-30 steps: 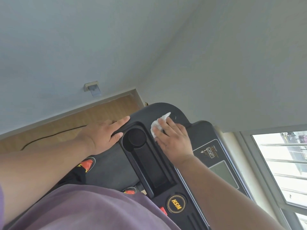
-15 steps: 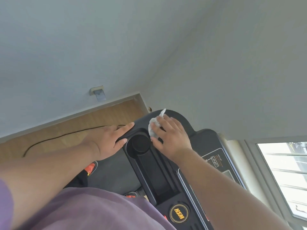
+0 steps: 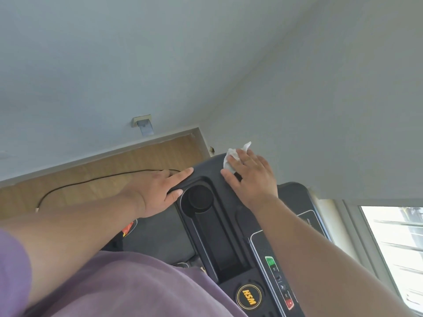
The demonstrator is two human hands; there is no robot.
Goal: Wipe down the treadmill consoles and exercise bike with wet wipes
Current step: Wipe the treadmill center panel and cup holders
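The black treadmill console [image 3: 219, 229] runs from the centre down to the lower right, with a round cup holder [image 3: 199, 197], a long tray and a gold logo disc. My right hand [image 3: 251, 179] lies flat near the console's far end and presses a crumpled white wet wipe [image 3: 231, 157] under its straight fingers; part of the wipe sticks out beyond the fingertips. My left hand [image 3: 158, 191] rests flat on the console's left edge beside the cup holder, fingers straight, holding nothing.
Green and red buttons [image 3: 280, 281] line the control strip at the lower right. A black cable [image 3: 91, 180] lies on the wooden floor to the left. Grey walls meet in a corner behind the console. A bright window [image 3: 393, 252] is at the right.
My right hand has slid the wipe further along the console toward its far end. My left hand has stayed on the left edge. The view has tilted, showing more of the control strip.
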